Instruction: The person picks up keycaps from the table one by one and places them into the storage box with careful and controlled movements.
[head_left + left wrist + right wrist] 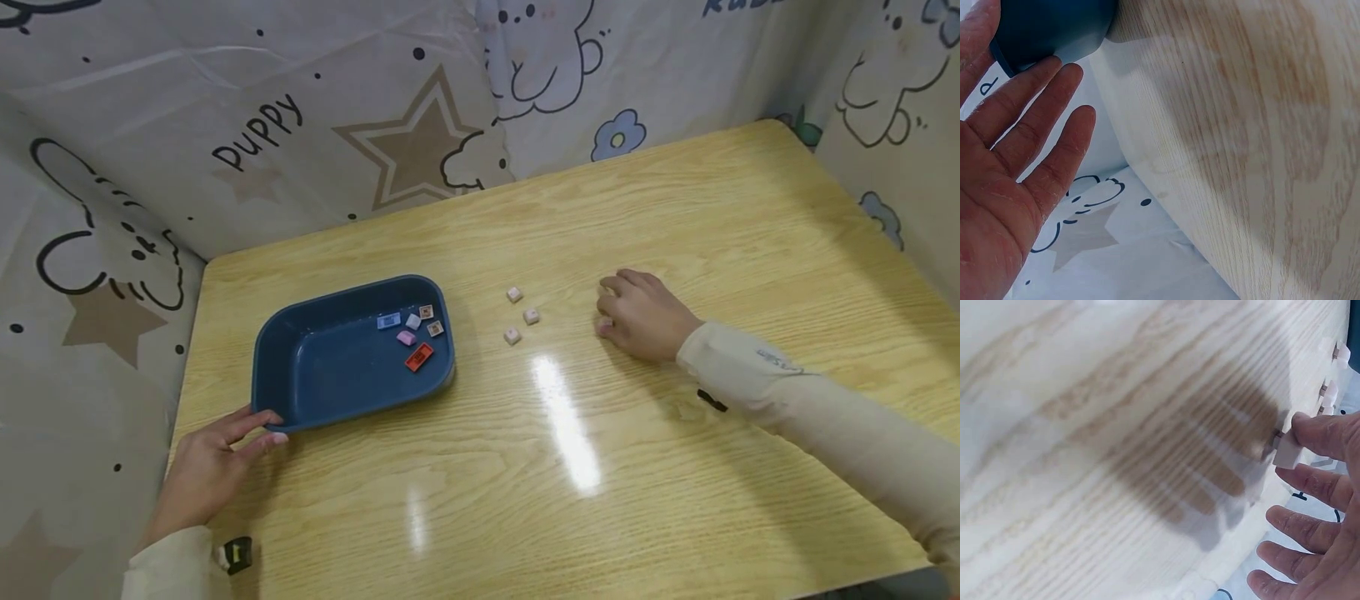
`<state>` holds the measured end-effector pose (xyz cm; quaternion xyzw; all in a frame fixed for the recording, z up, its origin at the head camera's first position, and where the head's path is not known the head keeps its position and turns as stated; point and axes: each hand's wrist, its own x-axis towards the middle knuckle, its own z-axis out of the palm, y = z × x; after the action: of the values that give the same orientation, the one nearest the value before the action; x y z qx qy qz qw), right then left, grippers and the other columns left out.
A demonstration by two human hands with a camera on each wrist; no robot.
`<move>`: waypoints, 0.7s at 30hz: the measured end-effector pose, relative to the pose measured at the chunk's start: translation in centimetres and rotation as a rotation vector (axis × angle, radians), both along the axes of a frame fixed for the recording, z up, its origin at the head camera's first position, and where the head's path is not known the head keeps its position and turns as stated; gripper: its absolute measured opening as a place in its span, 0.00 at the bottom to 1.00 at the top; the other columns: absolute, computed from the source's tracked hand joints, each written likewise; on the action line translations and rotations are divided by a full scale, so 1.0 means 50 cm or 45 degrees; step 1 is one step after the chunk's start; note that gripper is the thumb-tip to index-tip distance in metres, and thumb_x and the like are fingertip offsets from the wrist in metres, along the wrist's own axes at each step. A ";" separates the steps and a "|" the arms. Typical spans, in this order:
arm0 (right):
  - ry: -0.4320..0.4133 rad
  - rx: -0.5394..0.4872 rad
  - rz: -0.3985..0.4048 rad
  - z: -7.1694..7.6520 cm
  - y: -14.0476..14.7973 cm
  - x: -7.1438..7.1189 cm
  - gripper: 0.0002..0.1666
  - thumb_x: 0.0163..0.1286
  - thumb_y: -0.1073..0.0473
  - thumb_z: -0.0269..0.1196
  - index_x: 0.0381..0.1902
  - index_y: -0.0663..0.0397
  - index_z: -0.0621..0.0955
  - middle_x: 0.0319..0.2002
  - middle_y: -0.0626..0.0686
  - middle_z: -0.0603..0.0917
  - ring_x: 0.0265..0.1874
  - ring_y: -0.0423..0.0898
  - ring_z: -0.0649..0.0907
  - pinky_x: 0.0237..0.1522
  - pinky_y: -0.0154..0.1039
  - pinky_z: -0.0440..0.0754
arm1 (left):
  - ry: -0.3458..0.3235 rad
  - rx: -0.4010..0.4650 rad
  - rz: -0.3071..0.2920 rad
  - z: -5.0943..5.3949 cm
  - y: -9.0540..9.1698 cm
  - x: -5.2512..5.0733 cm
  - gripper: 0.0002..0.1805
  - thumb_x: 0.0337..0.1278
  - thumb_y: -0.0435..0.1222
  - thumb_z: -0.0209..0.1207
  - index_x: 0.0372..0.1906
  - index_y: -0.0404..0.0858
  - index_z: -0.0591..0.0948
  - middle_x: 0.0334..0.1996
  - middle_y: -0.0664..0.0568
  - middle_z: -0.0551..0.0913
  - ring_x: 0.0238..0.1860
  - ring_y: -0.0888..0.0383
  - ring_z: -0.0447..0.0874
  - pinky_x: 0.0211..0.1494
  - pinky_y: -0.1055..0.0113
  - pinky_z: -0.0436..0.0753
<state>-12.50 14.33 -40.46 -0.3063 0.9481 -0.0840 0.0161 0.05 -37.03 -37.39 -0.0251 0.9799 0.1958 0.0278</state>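
Observation:
At its near-left corner, a dark blue plastic tray [352,421] has its rim pinched by my left hand [213,458]. The other fingers [1072,134] of that hand stretch out under the tray in the left wrist view. My right hand [641,317] is low over the table to the right, its thumb and index finger pinching a small pale keycap [1287,450]. Between that hand and the tray lie three pale pink keycaps [531,317]. Inside the tray's right end are several small pieces, among them a red keycap [419,357] and a light blue keycap [388,321].
The light wood table [480,500] carries a bright glare streak. Printed fabric [300,192] with cartoon animals hangs along its back and sides. A small black object [237,554] is beside the left cuff, and a dark strap [712,400] shows under the right sleeve.

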 end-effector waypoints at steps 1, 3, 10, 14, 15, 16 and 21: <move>-0.004 -0.001 0.001 0.000 0.000 0.000 0.13 0.65 0.55 0.64 0.38 0.61 0.83 0.56 0.69 0.79 0.60 0.69 0.74 0.61 0.65 0.71 | 0.003 0.001 -0.002 0.000 0.000 0.000 0.20 0.58 0.48 0.62 0.47 0.37 0.85 0.53 0.30 0.80 0.59 0.29 0.74 0.54 0.33 0.73; -0.014 -0.004 -0.002 0.000 0.001 0.001 0.11 0.65 0.56 0.64 0.37 0.61 0.83 0.56 0.69 0.79 0.60 0.68 0.75 0.61 0.65 0.71 | 0.007 0.005 -0.004 -0.001 -0.001 0.000 0.20 0.59 0.47 0.62 0.47 0.37 0.85 0.53 0.30 0.80 0.59 0.29 0.74 0.54 0.33 0.73; -0.025 -0.008 -0.001 -0.004 0.000 0.001 0.08 0.66 0.58 0.63 0.35 0.59 0.83 0.55 0.67 0.80 0.60 0.66 0.75 0.62 0.65 0.71 | -0.018 -0.007 0.003 -0.001 -0.003 0.000 0.20 0.58 0.48 0.62 0.48 0.38 0.85 0.55 0.29 0.78 0.59 0.30 0.74 0.55 0.33 0.72; -0.035 0.003 0.000 -0.002 -0.003 0.000 0.09 0.65 0.58 0.64 0.36 0.59 0.83 0.55 0.67 0.79 0.61 0.66 0.75 0.63 0.64 0.70 | -0.033 -0.008 0.011 -0.001 -0.003 0.000 0.21 0.59 0.49 0.61 0.48 0.38 0.85 0.56 0.29 0.77 0.60 0.30 0.73 0.56 0.33 0.72; -0.034 0.007 0.003 0.000 -0.005 0.000 0.09 0.65 0.57 0.64 0.36 0.59 0.83 0.56 0.67 0.79 0.61 0.66 0.74 0.63 0.64 0.70 | -0.030 -0.008 0.009 0.000 -0.003 0.000 0.21 0.59 0.49 0.61 0.48 0.38 0.85 0.56 0.29 0.77 0.60 0.30 0.73 0.55 0.33 0.72; -0.026 0.007 0.013 0.002 -0.007 -0.002 0.09 0.65 0.57 0.64 0.36 0.59 0.83 0.55 0.67 0.80 0.61 0.66 0.75 0.63 0.64 0.70 | -0.030 -0.007 0.009 0.000 -0.002 0.000 0.21 0.59 0.49 0.61 0.48 0.38 0.85 0.56 0.29 0.77 0.60 0.30 0.73 0.55 0.33 0.72; 0.035 0.038 0.082 0.022 -0.038 -0.017 0.11 0.65 0.57 0.64 0.39 0.59 0.84 0.55 0.67 0.80 0.60 0.66 0.75 0.64 0.62 0.71 | -0.014 -0.007 -0.007 -0.001 -0.001 0.000 0.20 0.59 0.48 0.62 0.48 0.38 0.85 0.54 0.29 0.79 0.59 0.29 0.74 0.54 0.33 0.73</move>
<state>-13.37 12.45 -39.34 -0.3376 0.9390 -0.0653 0.0102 0.04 -37.09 -37.45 -0.0235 0.9804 0.1928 0.0335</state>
